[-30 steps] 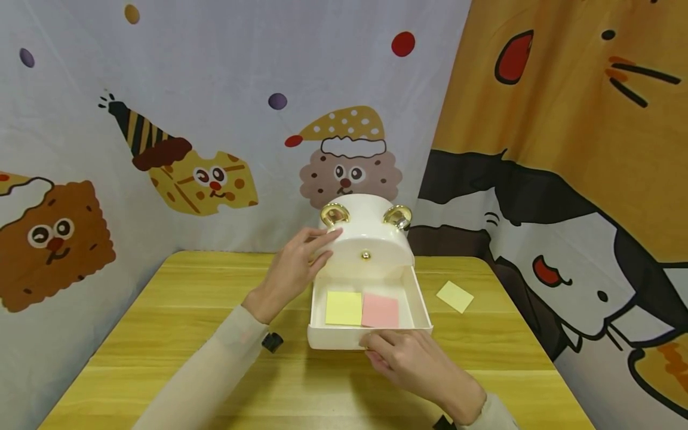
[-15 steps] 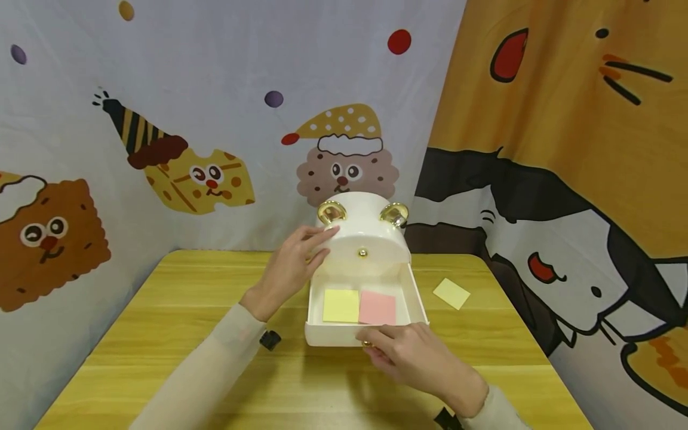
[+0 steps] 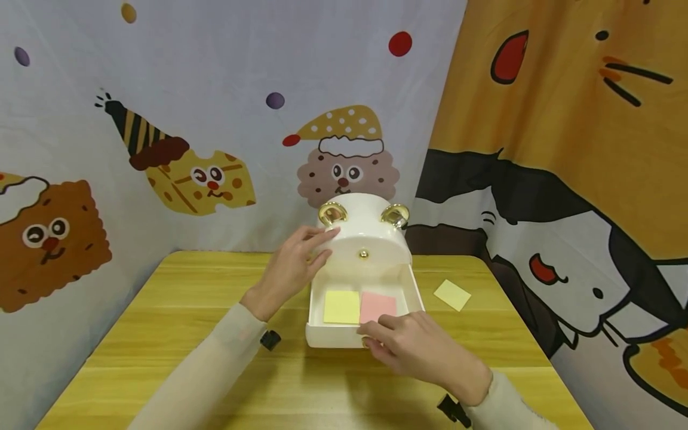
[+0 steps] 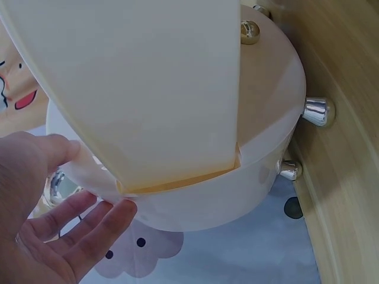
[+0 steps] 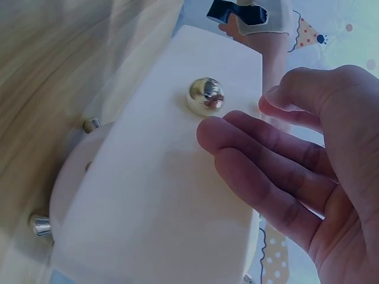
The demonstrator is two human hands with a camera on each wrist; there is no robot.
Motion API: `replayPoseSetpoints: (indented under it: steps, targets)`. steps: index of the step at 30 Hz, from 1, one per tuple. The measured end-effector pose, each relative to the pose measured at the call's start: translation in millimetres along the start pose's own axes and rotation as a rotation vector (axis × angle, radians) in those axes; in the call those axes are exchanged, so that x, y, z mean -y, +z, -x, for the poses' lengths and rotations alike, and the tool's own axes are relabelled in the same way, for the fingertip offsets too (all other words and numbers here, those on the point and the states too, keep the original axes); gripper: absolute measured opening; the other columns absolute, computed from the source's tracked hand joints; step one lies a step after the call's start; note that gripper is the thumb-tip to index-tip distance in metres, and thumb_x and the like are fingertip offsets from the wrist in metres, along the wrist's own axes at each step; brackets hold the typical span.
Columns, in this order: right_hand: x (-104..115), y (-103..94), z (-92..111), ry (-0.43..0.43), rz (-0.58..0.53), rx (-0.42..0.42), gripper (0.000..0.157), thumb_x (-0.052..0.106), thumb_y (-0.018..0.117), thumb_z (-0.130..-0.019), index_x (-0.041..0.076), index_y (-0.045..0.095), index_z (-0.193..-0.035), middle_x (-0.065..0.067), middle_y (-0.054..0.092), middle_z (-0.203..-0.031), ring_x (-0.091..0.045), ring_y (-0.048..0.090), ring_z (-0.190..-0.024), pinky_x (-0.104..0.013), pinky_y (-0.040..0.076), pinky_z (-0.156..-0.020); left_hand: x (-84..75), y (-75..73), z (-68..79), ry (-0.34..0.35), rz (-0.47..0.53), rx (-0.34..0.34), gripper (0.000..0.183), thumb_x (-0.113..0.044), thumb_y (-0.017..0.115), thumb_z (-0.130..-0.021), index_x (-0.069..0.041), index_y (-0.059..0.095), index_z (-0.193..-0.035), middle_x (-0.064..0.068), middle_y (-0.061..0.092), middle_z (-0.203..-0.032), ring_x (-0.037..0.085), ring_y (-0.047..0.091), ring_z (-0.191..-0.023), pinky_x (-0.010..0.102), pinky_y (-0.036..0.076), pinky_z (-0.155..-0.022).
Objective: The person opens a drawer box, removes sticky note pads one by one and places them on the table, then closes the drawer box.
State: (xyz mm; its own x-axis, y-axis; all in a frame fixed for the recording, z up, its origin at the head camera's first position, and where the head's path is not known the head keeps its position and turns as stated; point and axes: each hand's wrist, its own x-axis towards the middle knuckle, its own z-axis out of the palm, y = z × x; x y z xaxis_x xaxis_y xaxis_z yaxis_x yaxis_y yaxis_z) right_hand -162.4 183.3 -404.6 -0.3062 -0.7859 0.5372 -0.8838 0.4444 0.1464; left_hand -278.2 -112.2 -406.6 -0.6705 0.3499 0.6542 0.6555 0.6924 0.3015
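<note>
In the head view a white rounded storage box [image 3: 371,209] with gold ears stands at the middle of the table, its drawer [image 3: 420,292] pulled out toward me. Side by side inside lie a yellow sticky-note pad [image 3: 341,307] and a pink sticky-note pad [image 3: 376,304]. My left hand [image 3: 287,269] rests on the box's left upper corner, thumb toward the front, fingers nearly straight on the side. Beside the drawer's gold knob [image 5: 206,93], my right hand [image 3: 419,349] hovers by the front panel with loosely bent fingers and nothing between them.
A pale yellow note [image 3: 452,295] lies on the wooden table [image 3: 215,310] to the right of the box. Another gold knob [image 4: 250,32] and silver feet [image 4: 318,111] show below the drawer. A cartoon-printed curtain [image 3: 226,77] hangs close behind.
My right fingers have let go of the drawer's knob and lifted slightly up and to the right. My left hand, the box and the drawer have stayed put.
</note>
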Motion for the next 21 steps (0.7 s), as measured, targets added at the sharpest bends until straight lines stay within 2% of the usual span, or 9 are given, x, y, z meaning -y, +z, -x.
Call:
replayPoseSetpoints:
  steps: [7,14,21]
  targets:
    - [-4.6,-8.4,-8.2,0.001,0.003,0.017,0.031,0.013,0.1,-0.087,0.021,0.083,-0.112,0.014,0.065,-0.077,0.005,0.041,-0.053,-0.004,0.027,-0.053,-0.2,-0.5,-1.8,0.004,-0.001,-0.007,0.051,-0.02,0.082,-0.112,-0.023,0.072,-0.162,0.015,0.074,-0.139,0.024,0.075,-0.09,0.033,0.063,-0.069]
    - [-10.3,-16.7,-18.9,0.012,0.021,-0.005,0.027,0.016,0.1,-0.089,0.02,0.083,-0.109,0.011,0.069,-0.079,0.001,0.048,-0.052,-0.006,0.033,-0.052,-1.4,0.1,-2.0,0.011,-0.006,-0.025,0.05,-0.019,0.083,-0.111,-0.021,0.073,-0.16,0.014,0.075,-0.137,0.023,0.075,-0.09,0.031,0.064,-0.068]
    - [-19.7,-25.6,-31.0,0.036,0.001,0.013,0.026,0.018,0.1,-0.092,0.018,0.083,-0.111,0.009,0.069,-0.08,0.003,0.046,-0.054,-0.007,0.034,-0.052,-2.1,1.4,-3.0,0.014,-0.001,-0.026,0.049,-0.018,0.084,-0.11,-0.02,0.074,-0.159,0.014,0.075,-0.135,0.026,0.075,-0.093,0.032,0.065,-0.071]
